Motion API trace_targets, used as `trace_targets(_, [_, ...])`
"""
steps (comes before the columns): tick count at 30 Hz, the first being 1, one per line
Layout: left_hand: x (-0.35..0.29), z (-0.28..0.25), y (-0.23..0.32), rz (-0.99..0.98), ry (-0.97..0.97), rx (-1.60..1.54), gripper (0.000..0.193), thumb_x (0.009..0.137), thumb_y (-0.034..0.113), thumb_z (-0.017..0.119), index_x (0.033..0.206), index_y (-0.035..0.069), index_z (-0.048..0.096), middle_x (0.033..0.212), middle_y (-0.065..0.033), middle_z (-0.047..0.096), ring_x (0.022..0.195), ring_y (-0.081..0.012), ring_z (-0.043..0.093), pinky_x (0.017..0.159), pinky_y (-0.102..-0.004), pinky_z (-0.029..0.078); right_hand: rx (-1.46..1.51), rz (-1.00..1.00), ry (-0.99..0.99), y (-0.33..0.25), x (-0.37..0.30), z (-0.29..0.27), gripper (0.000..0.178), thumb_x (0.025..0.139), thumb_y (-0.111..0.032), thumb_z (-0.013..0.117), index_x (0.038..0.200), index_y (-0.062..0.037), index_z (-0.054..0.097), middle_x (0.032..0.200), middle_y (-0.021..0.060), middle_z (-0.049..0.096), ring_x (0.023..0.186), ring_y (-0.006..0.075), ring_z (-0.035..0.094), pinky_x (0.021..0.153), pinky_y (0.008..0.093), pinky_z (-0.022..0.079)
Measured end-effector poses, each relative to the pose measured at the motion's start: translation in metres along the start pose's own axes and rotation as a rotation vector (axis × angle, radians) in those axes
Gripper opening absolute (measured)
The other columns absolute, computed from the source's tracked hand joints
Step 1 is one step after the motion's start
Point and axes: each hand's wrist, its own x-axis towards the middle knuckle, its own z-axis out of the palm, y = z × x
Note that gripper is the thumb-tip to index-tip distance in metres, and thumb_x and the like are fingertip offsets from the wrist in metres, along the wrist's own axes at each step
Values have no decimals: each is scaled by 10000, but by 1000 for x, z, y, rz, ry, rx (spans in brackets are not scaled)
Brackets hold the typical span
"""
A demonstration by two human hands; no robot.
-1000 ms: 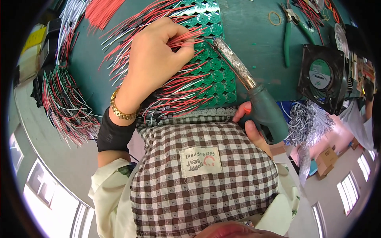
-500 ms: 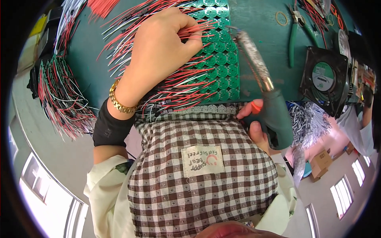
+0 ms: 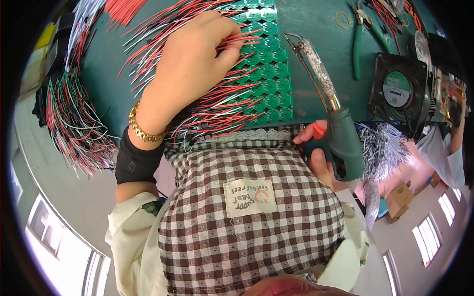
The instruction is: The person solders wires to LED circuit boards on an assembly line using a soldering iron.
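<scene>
My left hand [image 3: 190, 61] is bent over the wires, its thumb and forefinger closed in a pinch on thin red wires [image 3: 248, 37] whose ends lie over a green circuit board panel [image 3: 270, 86]. The panel is made of rows of small round boards. Many red, white and black wires [image 3: 224, 101] fan out along its left side. In my right hand [image 3: 322, 166] is a dark green soldering gun [image 3: 344, 143] with an orange-red trigger. Its scorched metal barrel points up and away, and the bent tip stays just right of the panel's edge, apart from it.
Green-handled pliers [image 3: 358, 47] and a rubber band [image 3: 342, 19] lie at the far right, near a black fan [image 3: 398, 93]. Bundled wires [image 3: 74, 123] hang over the left table edge. A white wire bundle [image 3: 382, 150] hangs at the right. Red wires [image 3: 126, 11] lie far left.
The view has shifted slightly, so the table appears further left. The soldering gun's tip is now a little farther right of the panel. My left hand has drawn slightly left, still pinching.
</scene>
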Motion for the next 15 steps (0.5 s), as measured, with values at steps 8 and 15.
trace_targets(8, [-1, -14, 14, 221, 81, -28, 67, 842, -30, 532, 905, -8, 524, 947, -147, 597, 795, -306, 597, 706, -316, 481, -15, -51, 34, -13, 9, 2, 412, 809, -196, 581, 1130, 43, 480, 857, 112, 547, 716, 183, 543, 671, 317, 454])
trace_targets(15, [-13, -16, 37, 33, -324, -197, 60, 862, -10, 506, 916, 8, 489, 1115, -176, 609, 781, -332, 620, 680, -327, 512, 12, -84, 23, -11, 8, -1, 409, 806, -170, 578, 1145, 34, 476, 854, 118, 555, 714, 180, 540, 683, 315, 452])
